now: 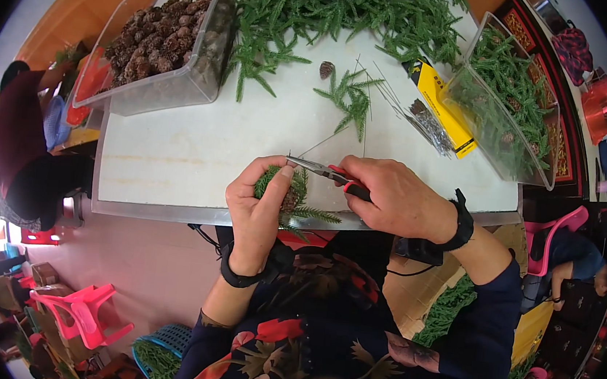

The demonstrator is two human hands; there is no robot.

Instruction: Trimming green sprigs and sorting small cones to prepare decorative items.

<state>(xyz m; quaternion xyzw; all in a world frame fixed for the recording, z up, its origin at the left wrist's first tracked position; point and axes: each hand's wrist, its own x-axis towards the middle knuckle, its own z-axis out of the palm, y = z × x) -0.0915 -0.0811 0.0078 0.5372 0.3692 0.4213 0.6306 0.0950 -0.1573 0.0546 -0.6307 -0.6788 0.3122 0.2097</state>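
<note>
My left hand (259, 198) pinches a green artificial pine sprig (298, 202) with a brown pine cone partly hidden in it, just above the table's near edge. A thin wire stands out at the pinch. Red-and-black-handled pliers (334, 177) are gripped in my right hand (399, 196), their jaws at the wire by my left thumb. Beyond my hands lie a loose green sprig (354, 98) and a single pine cone (326, 70). Thin wires (391, 99) are spread beside them.
On the white table (166, 169), a clear bin of pine cones (153, 47) stands left. Green sprigs (343, 7) are heaped at the back. A yellow-and-black packet (439, 104) lies right, near a clear bin of greenery (506, 99). Pink stools (83, 312) and other people (23, 140) are around.
</note>
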